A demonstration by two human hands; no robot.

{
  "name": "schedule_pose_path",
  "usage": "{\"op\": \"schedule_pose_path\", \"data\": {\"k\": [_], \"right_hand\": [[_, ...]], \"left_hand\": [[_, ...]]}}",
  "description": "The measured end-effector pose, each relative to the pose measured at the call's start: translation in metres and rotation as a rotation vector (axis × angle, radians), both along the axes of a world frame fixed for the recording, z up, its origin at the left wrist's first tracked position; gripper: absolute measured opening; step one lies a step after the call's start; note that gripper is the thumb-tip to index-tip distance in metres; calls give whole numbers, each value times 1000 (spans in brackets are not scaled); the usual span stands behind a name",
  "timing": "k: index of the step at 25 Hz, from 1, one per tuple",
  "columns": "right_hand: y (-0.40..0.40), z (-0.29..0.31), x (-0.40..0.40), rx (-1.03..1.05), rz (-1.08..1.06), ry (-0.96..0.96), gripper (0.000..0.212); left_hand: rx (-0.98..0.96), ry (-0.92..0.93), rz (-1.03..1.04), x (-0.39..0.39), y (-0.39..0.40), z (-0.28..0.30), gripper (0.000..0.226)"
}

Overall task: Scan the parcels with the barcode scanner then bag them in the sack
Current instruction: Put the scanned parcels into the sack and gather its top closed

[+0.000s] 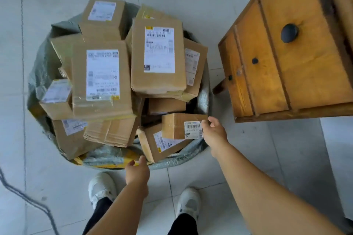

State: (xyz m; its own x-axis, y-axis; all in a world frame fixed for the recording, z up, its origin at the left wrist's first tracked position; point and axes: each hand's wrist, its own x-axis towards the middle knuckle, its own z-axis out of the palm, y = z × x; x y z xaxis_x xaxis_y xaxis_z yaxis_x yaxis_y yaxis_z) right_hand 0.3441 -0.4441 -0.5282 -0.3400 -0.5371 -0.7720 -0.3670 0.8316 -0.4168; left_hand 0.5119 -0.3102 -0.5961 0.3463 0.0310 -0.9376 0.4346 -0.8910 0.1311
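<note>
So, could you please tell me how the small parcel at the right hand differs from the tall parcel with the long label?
The small parcel is far smaller than the tall parcel. Its barcode label sits at one end; the tall one's runs almost full length. The right hand grips the small one; the tall one lies untouched. Both are brown cardboard.

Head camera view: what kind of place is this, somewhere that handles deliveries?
Probably a small parcel sorting or courier pickup spot, not a big warehouse. A grey sack on the tiled floor is heaped with labelled cardboard parcels, and a plain wooden cabinet stands beside it.
</note>
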Motion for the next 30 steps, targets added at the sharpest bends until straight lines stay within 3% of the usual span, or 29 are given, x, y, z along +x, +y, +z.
{"op": "schedule_pose_path", "data": {"k": [2,5,9,12,15,18,21,30], "right_hand": [[-10,-27,-12,-47,66,18,43],[-24,-61,-25,-92,128,43,40],[-37,-94,-26,-12,192,18,47],[-42,-112,-26,42,177,-18,48],[-44,-119,-28,-52,74,-29,40],[-36,-110,-35,-228,-15,79,30],[-28,-90,-44,-347,-10,171,32],[-41,31,-42,-359,255,321,40]], "left_hand": [[-6,57,77,-16,6,-47,87],[-34,-75,134,-26,-6,-62,61],[41,-175,239,-20,1,-110,46],[27,-169,317,-17,3,-130,37],[-15,-122,400,-12,3,-138,24],[44,-152,486,-12,9,-118,9],[36,-305,514,-23,21,-77,30],[-20,-476,450,-11,37,72,35]]}}
